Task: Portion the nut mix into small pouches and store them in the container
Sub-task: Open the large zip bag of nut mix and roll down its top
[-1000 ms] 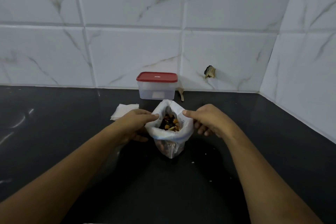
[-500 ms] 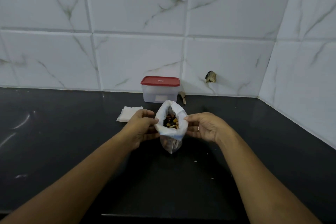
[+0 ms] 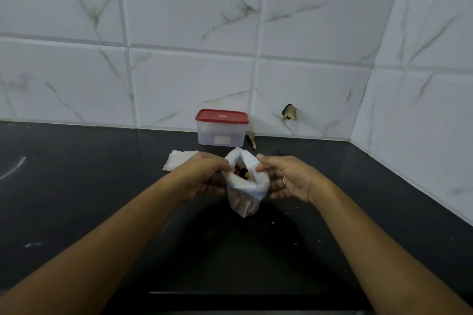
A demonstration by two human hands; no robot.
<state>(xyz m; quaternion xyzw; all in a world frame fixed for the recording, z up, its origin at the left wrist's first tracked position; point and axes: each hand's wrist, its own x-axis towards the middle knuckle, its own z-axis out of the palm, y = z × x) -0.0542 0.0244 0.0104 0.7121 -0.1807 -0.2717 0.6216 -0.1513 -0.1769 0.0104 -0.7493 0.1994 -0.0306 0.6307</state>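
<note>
A clear plastic bag of nut mix stands on the black counter with its top rolled down, nuts showing in its mouth. My left hand pinches the bag's left rim and my right hand pinches its right rim. A clear container with a red lid stands shut against the tiled wall behind the bag. A flat stack of small white pouches lies left of the bag, partly behind my left hand.
A small wooden spoon leans by the container's right side. The black counter runs into a tiled corner on the right. Crumbs lie scattered near the bag. A chipped hole marks the wall.
The bag's mouth has narrowed as my hands drew its rims closer together. The camera has tilted up, so everything sits lower in the frame.
</note>
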